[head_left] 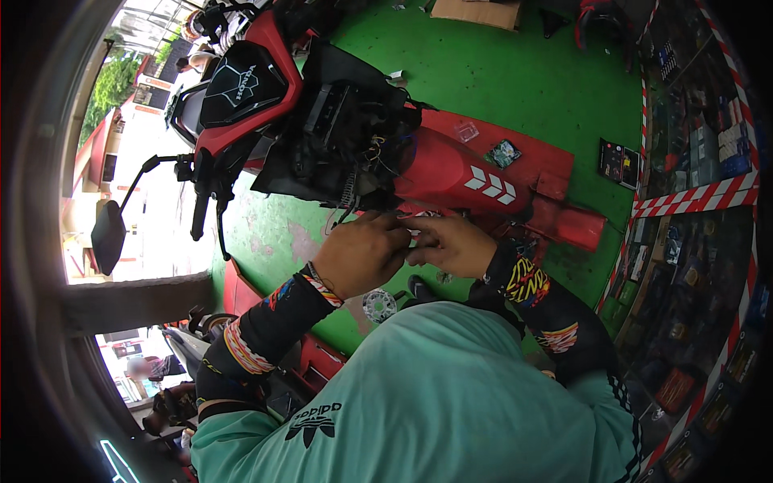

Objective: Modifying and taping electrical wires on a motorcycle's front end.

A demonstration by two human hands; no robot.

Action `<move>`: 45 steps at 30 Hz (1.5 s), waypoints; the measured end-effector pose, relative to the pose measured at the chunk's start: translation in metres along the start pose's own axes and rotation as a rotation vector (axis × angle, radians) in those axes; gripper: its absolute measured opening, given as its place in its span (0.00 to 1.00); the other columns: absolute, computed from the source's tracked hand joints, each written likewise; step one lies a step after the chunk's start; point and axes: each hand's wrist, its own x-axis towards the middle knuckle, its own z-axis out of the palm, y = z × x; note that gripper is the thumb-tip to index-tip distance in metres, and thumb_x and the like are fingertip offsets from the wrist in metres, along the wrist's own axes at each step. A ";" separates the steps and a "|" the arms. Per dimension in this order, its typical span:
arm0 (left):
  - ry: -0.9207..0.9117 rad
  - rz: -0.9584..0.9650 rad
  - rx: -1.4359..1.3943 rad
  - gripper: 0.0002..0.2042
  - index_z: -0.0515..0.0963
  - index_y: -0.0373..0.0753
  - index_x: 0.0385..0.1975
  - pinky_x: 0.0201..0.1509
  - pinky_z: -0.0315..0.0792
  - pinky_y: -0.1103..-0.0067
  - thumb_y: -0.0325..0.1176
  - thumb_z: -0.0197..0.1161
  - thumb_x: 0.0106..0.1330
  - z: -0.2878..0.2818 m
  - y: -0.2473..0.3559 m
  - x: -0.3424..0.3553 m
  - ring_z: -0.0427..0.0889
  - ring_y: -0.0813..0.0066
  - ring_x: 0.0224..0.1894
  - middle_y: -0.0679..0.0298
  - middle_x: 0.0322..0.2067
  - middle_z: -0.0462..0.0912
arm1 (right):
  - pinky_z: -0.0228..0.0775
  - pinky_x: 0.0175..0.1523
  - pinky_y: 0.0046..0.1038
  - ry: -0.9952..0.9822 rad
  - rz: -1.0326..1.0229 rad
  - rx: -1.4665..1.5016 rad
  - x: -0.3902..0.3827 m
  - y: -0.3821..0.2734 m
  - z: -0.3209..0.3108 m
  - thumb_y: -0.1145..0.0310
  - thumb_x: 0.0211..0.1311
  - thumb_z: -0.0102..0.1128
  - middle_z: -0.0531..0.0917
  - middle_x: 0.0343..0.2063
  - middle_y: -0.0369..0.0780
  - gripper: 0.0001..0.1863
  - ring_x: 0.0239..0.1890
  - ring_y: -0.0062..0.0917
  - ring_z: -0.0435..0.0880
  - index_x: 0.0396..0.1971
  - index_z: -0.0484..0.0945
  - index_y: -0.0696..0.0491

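Both of my hands meet fingertip to fingertip beside a red and black motorcycle [270, 44]. The fingers of my left hand [362, 253] are bent and pressed together. My right hand [452, 245] pinches toward them. Whatever lies between the fingers is too small and hidden to name. Just beyond them is the motorcycle's red fender [439, 169], marked with white chevrons. Loose thin wires [374, 151] show in the opened black front section [326, 121]. A coiled black cable [349, 191] hangs near my left hand. Patterned dark sleeves cover both forearms.
A black mirror [110, 237] and brake lever [221, 229] jut out at left. The fender is over a red stand [555, 165] bearing a small package [503, 153]. Striped tape edges glass display cases [700, 161] at right. A round metal part [378, 306] is below my hands.
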 end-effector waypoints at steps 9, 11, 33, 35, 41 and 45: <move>-0.170 0.094 -0.297 0.07 0.82 0.39 0.36 0.45 0.76 0.64 0.36 0.65 0.66 -0.006 0.003 0.031 0.82 0.57 0.42 0.57 0.35 0.82 | 0.79 0.41 0.36 -0.202 -0.011 -0.297 -0.020 -0.022 -0.043 0.71 0.66 0.61 0.88 0.32 0.43 0.09 0.33 0.35 0.88 0.42 0.84 0.56; -0.231 0.144 -0.358 0.07 0.81 0.38 0.32 0.45 0.75 0.64 0.35 0.65 0.67 -0.016 0.012 0.040 0.81 0.56 0.41 0.58 0.34 0.81 | 0.77 0.41 0.41 -0.151 -0.235 -0.307 -0.038 -0.033 -0.052 0.69 0.64 0.60 0.86 0.27 0.39 0.08 0.32 0.37 0.86 0.39 0.84 0.53; 0.446 -0.304 -0.457 0.21 0.75 0.36 0.55 0.58 0.73 0.60 0.32 0.64 0.61 0.200 -0.050 0.140 0.77 0.49 0.56 0.52 0.48 0.80 | 0.77 0.45 0.28 0.536 0.549 -0.092 -0.235 0.024 -0.141 0.66 0.74 0.60 0.89 0.39 0.42 0.12 0.36 0.24 0.87 0.44 0.83 0.60; 0.555 -0.367 -0.412 0.24 0.73 0.36 0.57 0.61 0.71 0.58 0.31 0.63 0.58 0.226 -0.058 0.158 0.74 0.47 0.59 0.52 0.51 0.77 | 0.77 0.45 0.28 0.594 0.547 -0.028 -0.235 0.042 -0.118 0.66 0.74 0.59 0.88 0.39 0.41 0.12 0.35 0.24 0.86 0.45 0.83 0.61; 0.705 -0.428 -0.251 0.27 0.71 0.37 0.60 0.71 0.63 0.55 0.27 0.62 0.56 0.252 -0.067 0.177 0.68 0.45 0.66 0.49 0.59 0.71 | 0.77 0.44 0.27 0.736 0.549 0.057 -0.247 0.072 -0.069 0.66 0.77 0.56 0.88 0.38 0.42 0.13 0.34 0.24 0.85 0.47 0.81 0.62; 0.692 -0.416 -0.119 0.29 0.71 0.38 0.62 0.74 0.60 0.56 0.27 0.63 0.56 0.244 -0.064 0.174 0.66 0.46 0.69 0.49 0.61 0.71 | 0.76 0.44 0.27 0.758 0.530 0.056 -0.245 0.075 -0.063 0.66 0.76 0.56 0.88 0.37 0.41 0.14 0.35 0.23 0.85 0.47 0.82 0.62</move>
